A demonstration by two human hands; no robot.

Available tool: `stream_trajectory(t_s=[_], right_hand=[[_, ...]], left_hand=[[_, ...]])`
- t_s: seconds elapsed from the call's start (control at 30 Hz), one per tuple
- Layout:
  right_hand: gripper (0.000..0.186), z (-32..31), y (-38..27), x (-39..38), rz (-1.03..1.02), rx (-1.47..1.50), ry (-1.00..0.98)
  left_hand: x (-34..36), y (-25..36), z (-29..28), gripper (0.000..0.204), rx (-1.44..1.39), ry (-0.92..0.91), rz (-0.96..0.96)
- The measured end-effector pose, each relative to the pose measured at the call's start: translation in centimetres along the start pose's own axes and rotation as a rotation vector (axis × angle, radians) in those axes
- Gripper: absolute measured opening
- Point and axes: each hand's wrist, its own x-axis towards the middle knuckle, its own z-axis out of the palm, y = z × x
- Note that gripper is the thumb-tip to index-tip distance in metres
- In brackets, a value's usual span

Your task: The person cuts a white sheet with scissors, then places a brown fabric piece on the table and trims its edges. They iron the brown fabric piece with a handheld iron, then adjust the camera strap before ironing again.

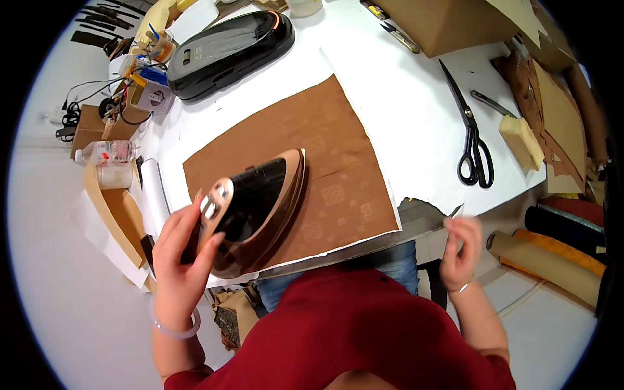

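Note:
My left hand (pixel 185 244) is wrapped round the handle of a clothes iron (pixel 260 201), black with copper-coloured trim. The iron's soleplate is down on a brown patterned piece of fabric (pixel 331 162), over its near left part. White backing shows along the fabric's right and near edges. My right hand (pixel 461 250) is off to the right, at the table's near edge, with its fingers closed in a pinch. A small white sliver (pixel 459 211) shows at the fingertips; what it is I cannot make out.
Black-handled scissors (pixel 469 123), a utility knife (pixel 492 103) and a yellow sponge-like block (pixel 522 140) lie at right on the white table (pixel 403 97). A black iron case (pixel 234 52) stands at the back left. Rolls of material (pixel 546 260) lean at far right.

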Motion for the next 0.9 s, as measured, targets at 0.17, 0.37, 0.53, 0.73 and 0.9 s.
stream_trajectory(t_s=[0.17,0.37,0.53,0.73,0.9], right_hand=[[0.022,4.9,-7.0,19.6,-0.423,-0.150,-0.029],[0.006,15.9,-2.9,28.5,-0.480,-0.326,-0.392],[0.006,18.5,-2.1,29.3,-0.463,-0.370,-0.436],[0.008,19.0,-2.1,30.1,-0.503,-0.413,-0.471],[0.009,19.2,-2.1,30.3,-0.508,-0.454,-0.506]], left_hand=[[-1.0,0.5,-0.5,0.054,0.085,-0.091,0.122],[-0.2,-0.7,-0.5,0.053,0.063,-0.134,0.224],[-0.2,-2.0,-0.3,0.054,0.050,-0.133,0.225],[-0.2,-2.1,-0.2,0.054,0.054,-0.151,0.246],[-0.3,-1.5,-0.5,0.054,0.075,-0.200,0.257]])
